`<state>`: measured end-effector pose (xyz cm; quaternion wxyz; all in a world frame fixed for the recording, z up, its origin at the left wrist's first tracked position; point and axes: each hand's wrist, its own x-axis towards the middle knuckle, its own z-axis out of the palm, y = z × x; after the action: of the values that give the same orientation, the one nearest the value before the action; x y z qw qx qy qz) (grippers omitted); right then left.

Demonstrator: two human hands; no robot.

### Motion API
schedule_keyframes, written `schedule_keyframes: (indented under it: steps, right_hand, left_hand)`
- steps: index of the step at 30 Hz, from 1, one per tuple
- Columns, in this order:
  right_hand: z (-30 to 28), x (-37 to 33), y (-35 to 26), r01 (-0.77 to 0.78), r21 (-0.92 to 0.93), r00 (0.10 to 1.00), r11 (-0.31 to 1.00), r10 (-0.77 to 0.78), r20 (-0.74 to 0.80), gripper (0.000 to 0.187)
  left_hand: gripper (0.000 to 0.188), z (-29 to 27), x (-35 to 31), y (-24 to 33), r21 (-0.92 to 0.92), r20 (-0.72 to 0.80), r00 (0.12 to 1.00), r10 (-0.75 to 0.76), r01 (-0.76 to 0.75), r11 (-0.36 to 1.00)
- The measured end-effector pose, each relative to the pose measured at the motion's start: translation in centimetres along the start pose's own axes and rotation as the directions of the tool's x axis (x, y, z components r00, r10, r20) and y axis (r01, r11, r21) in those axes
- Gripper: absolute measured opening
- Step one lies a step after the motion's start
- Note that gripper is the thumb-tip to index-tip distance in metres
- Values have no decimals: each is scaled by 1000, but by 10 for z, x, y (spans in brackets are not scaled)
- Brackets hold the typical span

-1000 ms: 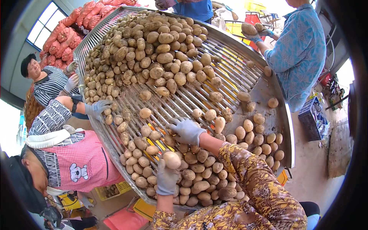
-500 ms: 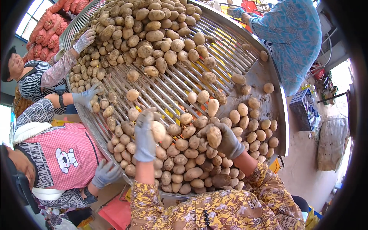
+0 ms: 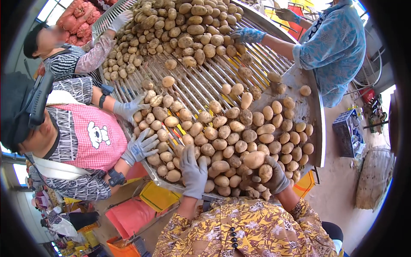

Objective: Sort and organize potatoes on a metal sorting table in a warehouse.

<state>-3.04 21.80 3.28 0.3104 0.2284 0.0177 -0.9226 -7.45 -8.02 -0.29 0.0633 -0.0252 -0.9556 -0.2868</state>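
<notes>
My left hand [image 3: 193, 172], in a grey glove, lies over the near edge of the potato layer, fingers stretched out and thumb apart. No potato shows in its grasp. At the right, my right hand [image 3: 276, 176], in a dirtier grey glove, closes around a brown potato [image 3: 265, 172]. A larger pale potato [image 3: 254, 159] sits against that one, by the thumb; whether the hand also grips it I cannot tell. Many loose potatoes [image 3: 220, 166] surround both hands on a slatted metal sorting table [image 3: 205, 83].
A co-worker in a pink checked apron [image 3: 100, 132] has both gloved hands at the left edge. Another person's gloved hand [image 3: 122, 20] is at the far left. A person in blue [image 3: 332, 55] reaches to the far potato heap [image 3: 188, 25]. A yellow crate [image 3: 160, 196] stands below, left.
My left hand has let go of a pale potato and come down nearer to me. My right hand has moved closer and lower. The person in blue now reaches into the heap.
</notes>
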Motion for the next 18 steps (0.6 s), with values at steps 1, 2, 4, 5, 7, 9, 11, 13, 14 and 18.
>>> schedule_keyframes:
  steps: [1,2,4,5,7,9,11,13,14,18]
  right_hand:
    - [11,-6,5,1,135,997,991,9,-75,67]
    - [12,-5,11,-4,132,998,991,12,-67,67]
    - [-1,0,21,82,69,984,994,-70,-161,64]
    - [-8,-2,24,87,87,986,992,-73,-151,61]
    - [23,-6,40,167,-432,977,886,-207,-46,58]
    - [-2,6,49,87,-373,992,924,-47,115,58]
    - [38,3,97,434,-740,881,514,-414,230,56]
    - [19,17,131,343,-568,905,748,-425,-12,55]
    - [9,16,136,352,-608,886,712,-462,-28,57]
    - [-3,17,166,292,-931,820,218,-557,127,63]
  left_hand:
    - [62,-2,-2,-5,165,-10,999,-47,48,985]
    - [64,-1,-20,1,237,110,994,15,-41,971]
    - [68,-9,-31,30,-32,162,980,119,-115,993]
    - [71,-15,-34,48,-208,183,972,149,-110,972]
    - [86,-16,-49,80,-516,174,978,114,-8,857]
    - [90,-24,-53,112,-583,168,967,191,-58,810]
    - [89,-26,-70,112,-514,162,962,221,-109,851]
    - [80,-11,-91,93,-626,161,987,-20,118,771]
    - [72,-14,-93,108,-713,295,937,-188,347,610]
    - [53,-34,-122,101,-775,567,708,-420,632,19]
